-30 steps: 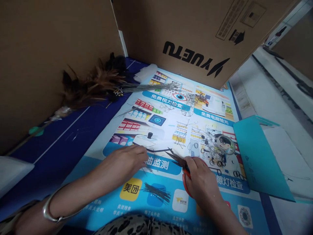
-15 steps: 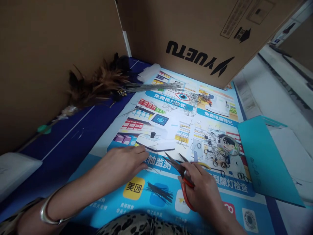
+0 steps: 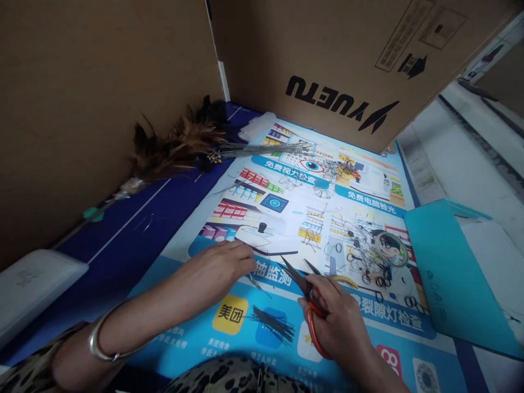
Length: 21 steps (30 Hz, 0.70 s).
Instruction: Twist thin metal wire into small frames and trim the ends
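Wire (image 3: 278, 253), thin and dark, is laid flat on the printed poster (image 3: 368, 180), running from the tips of the left hand (image 3: 216, 267) towards the scissors (image 3: 301, 281). Its near end is held down under the closed fingertips of the left hand; whether it is pinched or only pressed cannot be told. The scissors are gripped by the right hand (image 3: 339, 322), fingers clenched through the orange handles, with the blades parted and pointed at the free end of the wire, near it but apart from it.

The wire is judged to be very light, narrow and springy rather than limp, since it lies straight without sagging. It is likely to roll or slide on the glossy poster and to flick away when released, so it is best taken close to one end between thumb and forefinger, with the rest kept flat on the surface. Its cut ends may be sharp.

A small heap of short dark offcuts (image 3: 273, 323) is seen just in front of the hands. Further off, a tangle of wire loops (image 3: 360, 245) lies beside a tape roll (image 3: 391, 248). A feather duster (image 3: 176, 144) is propped against the cardboard box (image 3: 327, 54), and a teal folder (image 3: 446, 273) is placed at the right. A metal bangle (image 3: 96, 341) is worn on the left wrist.
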Motion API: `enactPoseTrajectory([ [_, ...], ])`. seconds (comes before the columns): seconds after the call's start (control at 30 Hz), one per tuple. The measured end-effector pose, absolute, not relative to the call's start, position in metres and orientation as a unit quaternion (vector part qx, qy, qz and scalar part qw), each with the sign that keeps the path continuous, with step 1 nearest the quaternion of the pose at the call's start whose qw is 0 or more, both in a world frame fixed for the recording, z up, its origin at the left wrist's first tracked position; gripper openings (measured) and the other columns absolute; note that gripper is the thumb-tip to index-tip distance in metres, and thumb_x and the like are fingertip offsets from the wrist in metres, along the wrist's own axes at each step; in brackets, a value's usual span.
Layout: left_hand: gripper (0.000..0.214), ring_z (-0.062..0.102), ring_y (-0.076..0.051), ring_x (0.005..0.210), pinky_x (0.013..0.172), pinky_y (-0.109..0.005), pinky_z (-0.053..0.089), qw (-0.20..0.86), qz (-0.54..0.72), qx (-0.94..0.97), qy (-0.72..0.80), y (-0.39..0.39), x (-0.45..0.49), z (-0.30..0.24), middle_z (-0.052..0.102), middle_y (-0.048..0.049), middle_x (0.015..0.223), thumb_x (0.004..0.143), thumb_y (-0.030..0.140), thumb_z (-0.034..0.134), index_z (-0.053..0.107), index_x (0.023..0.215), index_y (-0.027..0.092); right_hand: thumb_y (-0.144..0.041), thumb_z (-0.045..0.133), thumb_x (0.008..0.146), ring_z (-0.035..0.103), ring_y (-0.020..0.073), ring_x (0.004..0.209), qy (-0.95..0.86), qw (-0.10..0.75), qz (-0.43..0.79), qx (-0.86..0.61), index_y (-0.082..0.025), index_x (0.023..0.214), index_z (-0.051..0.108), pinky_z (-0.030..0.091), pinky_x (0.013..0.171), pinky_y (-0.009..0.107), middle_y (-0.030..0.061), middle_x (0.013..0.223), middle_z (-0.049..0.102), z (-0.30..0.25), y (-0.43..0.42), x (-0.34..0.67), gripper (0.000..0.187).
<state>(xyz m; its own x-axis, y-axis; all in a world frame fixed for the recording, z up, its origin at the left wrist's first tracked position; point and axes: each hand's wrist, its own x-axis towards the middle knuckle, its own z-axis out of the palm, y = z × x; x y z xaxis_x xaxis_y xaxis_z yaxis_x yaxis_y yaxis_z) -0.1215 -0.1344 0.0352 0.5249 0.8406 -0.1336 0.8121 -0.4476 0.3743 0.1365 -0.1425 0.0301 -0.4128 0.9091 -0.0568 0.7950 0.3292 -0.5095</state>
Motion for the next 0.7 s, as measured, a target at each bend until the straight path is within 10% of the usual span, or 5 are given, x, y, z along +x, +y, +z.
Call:
enactPoseTrajectory([
  [0.7,0.022,0.046,-0.018,0.081,0.075,-0.032,0.03,0.206,0.056,0.858,0.467,-0.132,-0.115,0.039,0.055,-0.0023,0.077,0.089,0.018,0.043,0.06,0.076,0.02,-0.025,0.061,0.072,0.058,0.0164,0.069,-0.714,0.149,0.385,-0.565,-0.019,0.101,0.059,0.045,0.058,0.023,0.0029,0.08,0.062,0.046,-0.142,0.136,0.03],
])
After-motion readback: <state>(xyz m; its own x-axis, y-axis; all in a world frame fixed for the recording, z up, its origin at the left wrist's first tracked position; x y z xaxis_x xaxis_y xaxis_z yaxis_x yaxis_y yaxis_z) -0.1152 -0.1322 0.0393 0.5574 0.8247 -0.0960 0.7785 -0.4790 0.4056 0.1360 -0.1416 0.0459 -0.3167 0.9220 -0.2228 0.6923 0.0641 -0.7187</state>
